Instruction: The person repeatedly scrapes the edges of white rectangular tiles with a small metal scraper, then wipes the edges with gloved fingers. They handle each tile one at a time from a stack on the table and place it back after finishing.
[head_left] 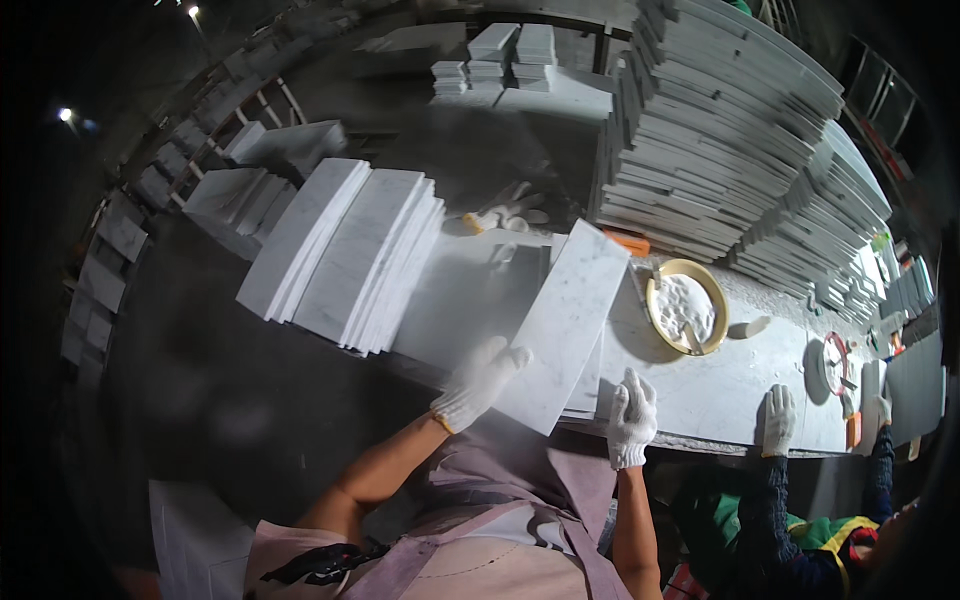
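So, using the slab as the middle of the clock: there's one long white marble slab [572,320] up front over the bench [650,385], with its long side running from 1 to 7 o'clock. The left hand [485,385], in a white glove, is over at 8 o'clock and clamped on its left edge. The right hand [632,418], same kind of glove, sits at 5 o'clock just beside the slab, fingers loosely bent and apart from it, nothing in them that I can see. At least one more slab [587,382] pokes out underneath. One yellow bowl [722,312] of white stuff is at 3 o'clock, one orange block [627,243] at 1, and at least one loose glove [515,212] at 11. Two leaning slab stacks [365,250] stand near 10, plus a huge pile of slabs [715,120] at 1, too many layers to count. Two gloved hands of one co-worker [779,420] show between 3 and 4, near a second, red-rimmed bowl [834,362].
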